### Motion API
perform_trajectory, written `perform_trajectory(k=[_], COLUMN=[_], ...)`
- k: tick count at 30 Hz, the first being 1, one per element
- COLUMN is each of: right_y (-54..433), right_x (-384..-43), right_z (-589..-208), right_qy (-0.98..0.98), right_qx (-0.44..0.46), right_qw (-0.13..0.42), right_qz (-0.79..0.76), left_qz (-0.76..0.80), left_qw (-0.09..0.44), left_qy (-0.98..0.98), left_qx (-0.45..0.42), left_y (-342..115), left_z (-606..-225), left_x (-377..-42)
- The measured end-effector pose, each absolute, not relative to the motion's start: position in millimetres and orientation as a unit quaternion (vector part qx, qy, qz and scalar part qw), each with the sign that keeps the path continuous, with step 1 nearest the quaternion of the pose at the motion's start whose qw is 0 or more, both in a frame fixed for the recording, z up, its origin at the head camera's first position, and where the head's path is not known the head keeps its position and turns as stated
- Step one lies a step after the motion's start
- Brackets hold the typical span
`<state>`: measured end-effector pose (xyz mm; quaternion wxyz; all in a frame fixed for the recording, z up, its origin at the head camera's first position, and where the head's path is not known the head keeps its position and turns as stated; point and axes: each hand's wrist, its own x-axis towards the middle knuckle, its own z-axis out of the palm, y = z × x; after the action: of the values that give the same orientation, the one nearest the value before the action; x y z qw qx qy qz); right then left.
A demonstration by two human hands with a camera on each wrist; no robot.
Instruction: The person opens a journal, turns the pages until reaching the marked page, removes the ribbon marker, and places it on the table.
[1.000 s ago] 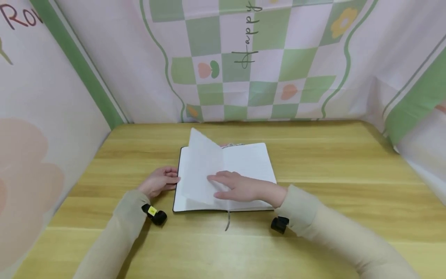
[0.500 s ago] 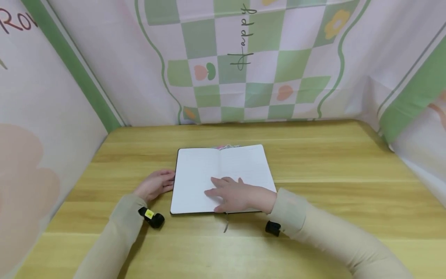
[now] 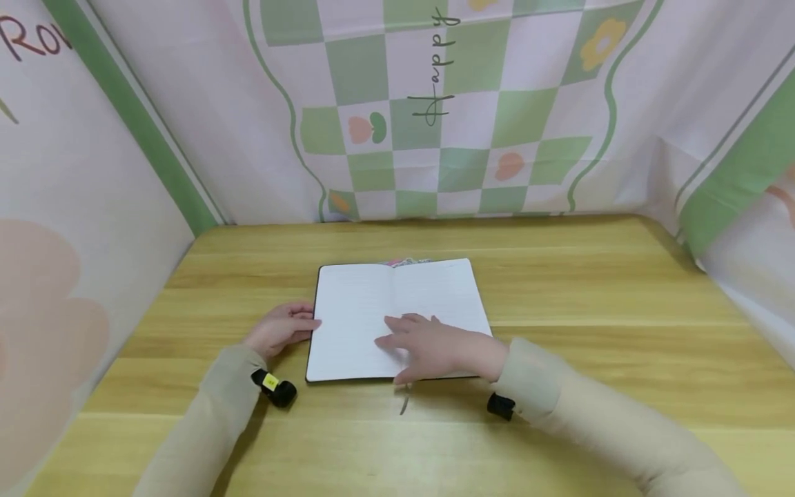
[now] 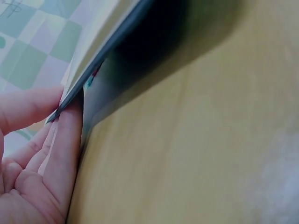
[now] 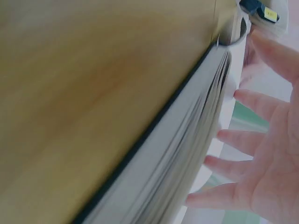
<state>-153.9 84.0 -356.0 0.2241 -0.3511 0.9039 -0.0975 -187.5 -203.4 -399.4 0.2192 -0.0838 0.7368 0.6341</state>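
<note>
An open notebook point(image 3: 350, 297) with a dark cover and faintly lined white pages lies on the wooden table. My left hand point(image 3: 282, 328) pinches its left edge. In the left wrist view, the thumb is on the page side and the fingers are beneath the dark cover point(image 4: 100, 58). Over the lower middle of the spread, my right hand point(image 3: 437, 348) has its fingers spread, hiding part of the right page. The right wrist view shows these fingertips point(image 5: 224, 134) right at the page surface, above the stacked page edges point(image 5: 180, 140).
A thin grey ribbon bookmark point(image 3: 405, 404) trails from the notebook's lower edge onto the table point(image 3: 577, 290). Something pink and grey point(image 3: 411, 261) peeks out behind its top edge. A green-and-white checkered cloth point(image 3: 416, 166) hangs at the back.
The page that stood raised a second ago now lies flat on the left side. My right hand has come slightly nearer the front. My left thumb is back on the page edge.
</note>
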Motion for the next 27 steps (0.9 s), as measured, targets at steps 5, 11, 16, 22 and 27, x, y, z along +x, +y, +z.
perform_trajectory(k=[5, 11, 16, 22, 27], right_y=[107, 131, 148, 159, 164], right_x=[-163, -171, -174, -173, -169], right_z=[-360, -363, -364, -363, -362], right_qy=[0.910, 0.903, 0.888, 0.886, 0.892], right_qx=[-0.342, -0.377, -0.420, -0.423, -0.408], right_qw=[0.213, 0.182, 0.151, 0.147, 0.158], right_qz=[-0.096, -0.099, -0.109, -0.118, -0.112], left_qz=[0.631, 0.632, 0.629, 0.626, 0.625], left_qw=[0.219, 0.220, 0.219, 0.216, 0.218], left_qy=[0.740, 0.739, 0.741, 0.744, 0.745], left_qx=[-0.081, -0.078, -0.080, -0.085, -0.086], left_y=[-204, -204, -204, -204, -203], left_z=[-403, -402, -401, -401, -401], left_x=[-190, -189, -188, -188, -189])
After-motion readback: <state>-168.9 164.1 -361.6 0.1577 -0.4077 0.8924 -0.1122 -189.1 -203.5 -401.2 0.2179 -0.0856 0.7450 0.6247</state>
